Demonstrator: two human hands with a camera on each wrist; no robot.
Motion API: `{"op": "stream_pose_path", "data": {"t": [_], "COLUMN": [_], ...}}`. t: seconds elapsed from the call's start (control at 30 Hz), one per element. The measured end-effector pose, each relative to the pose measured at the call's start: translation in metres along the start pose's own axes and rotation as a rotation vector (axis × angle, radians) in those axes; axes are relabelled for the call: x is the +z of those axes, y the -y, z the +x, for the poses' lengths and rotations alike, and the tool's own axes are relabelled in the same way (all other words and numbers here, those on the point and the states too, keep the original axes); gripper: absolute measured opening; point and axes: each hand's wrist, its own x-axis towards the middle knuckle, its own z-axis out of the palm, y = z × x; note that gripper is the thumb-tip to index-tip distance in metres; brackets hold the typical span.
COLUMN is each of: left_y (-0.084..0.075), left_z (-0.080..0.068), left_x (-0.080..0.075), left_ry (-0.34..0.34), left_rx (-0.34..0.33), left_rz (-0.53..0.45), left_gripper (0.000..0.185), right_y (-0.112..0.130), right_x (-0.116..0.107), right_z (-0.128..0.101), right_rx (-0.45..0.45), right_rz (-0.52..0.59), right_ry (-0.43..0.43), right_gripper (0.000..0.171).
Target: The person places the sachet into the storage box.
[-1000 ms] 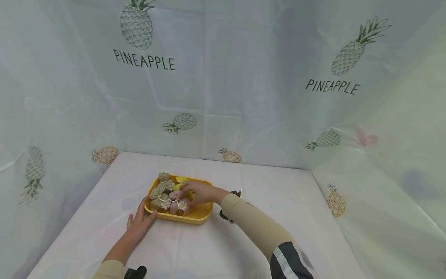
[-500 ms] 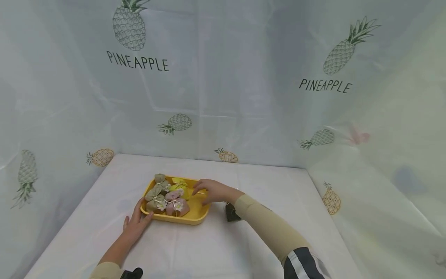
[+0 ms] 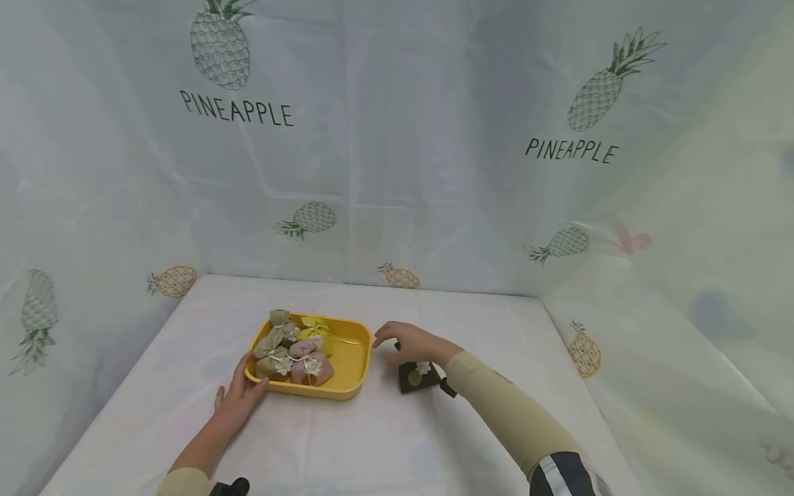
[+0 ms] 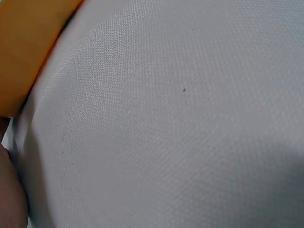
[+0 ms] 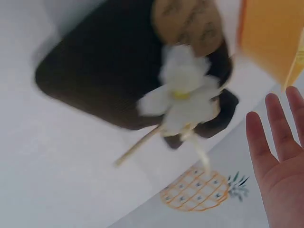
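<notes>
A yellow tray (image 3: pixel 350 358) stands on the table. My left hand (image 3: pixel 237 399) touches its near left corner with extended fingers. Inside its left part lie two olive-beige drawstring pouches (image 3: pixel 267 367), a pink pouch (image 3: pixel 302 376) and a yellow pouch (image 3: pixel 324 342). Just right of the tray, my right hand (image 3: pixel 411 342) is raised over the table, holding nothing; the right wrist view shows its fingers (image 5: pixel 280 123) straight. Below it lies a dark drawstring pouch (image 5: pixel 104 71) with a white flower (image 5: pixel 183 95) and a round tan label (image 5: pixel 187 23), partly covered by hand and wrist in the head view.
A white cloth (image 3: pixel 347 441) covers the table. Pale curtains (image 3: pixel 409 151) printed with pineapples hang behind and at both sides. The tray's right half shows its bare floor.
My right hand has left the pouches in the tray and moved right, past the rim, towards the dark pouch. The left hand stays at the tray's corner. The head view has shifted slightly.
</notes>
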Motion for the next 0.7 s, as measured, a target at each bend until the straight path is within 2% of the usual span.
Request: {"op": "stream_pose_path", "data": {"t": [0.33,0.7], "left_y": [-0.001,0.001], "left_z": [0.0,0.002], "left_x": [-0.001,0.001], "left_ry": [0.005,0.007], "left_rx": [-0.003,-0.022], "left_rz": [-0.007,-0.005], "left_gripper": [0.085,0.087], "right_y": [-0.027,-0.041], "right_x": [0.002,0.004], "right_z": [-0.017,-0.034], "right_rx": [0.084,0.111], "right_rz": [0.002,0.022], "right_ry": [-0.036,-0.042], "right_gripper": [0.047,0.055]}}
